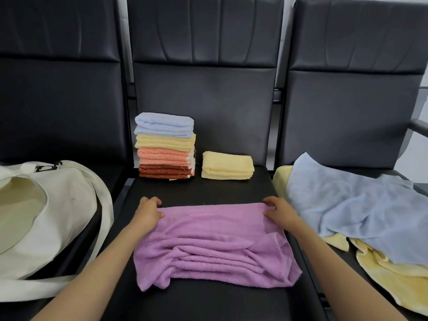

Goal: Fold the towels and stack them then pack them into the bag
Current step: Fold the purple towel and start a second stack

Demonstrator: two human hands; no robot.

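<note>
A purple towel [215,242] lies on the middle seat [208,304] of a row of three black chairs, its far half fairly flat and its near half rumpled into ridges. The left hand [148,213] grips the towel's far left corner, fingers curled over the edge; the right hand [281,212] grips the far right corner the same way. Both forearms reach in from the near edge, one on either side of the towel. At the far left of the same seat, against the backrest, stands a stack of folded towels [165,147]: light blue on top, then yellow, salmon, and rust at the bottom. Just right of the stack, apart from it, lies a single folded yellow towel [227,165]. On the left seat a cream cloth bag [58,205] lies on its side, its mouth open at the left and its strap [105,218] trailing towards the near edge. On the right seat a loose blue towel [361,205] is spread over crumpled yellow towels [393,274], all unfolded
</note>
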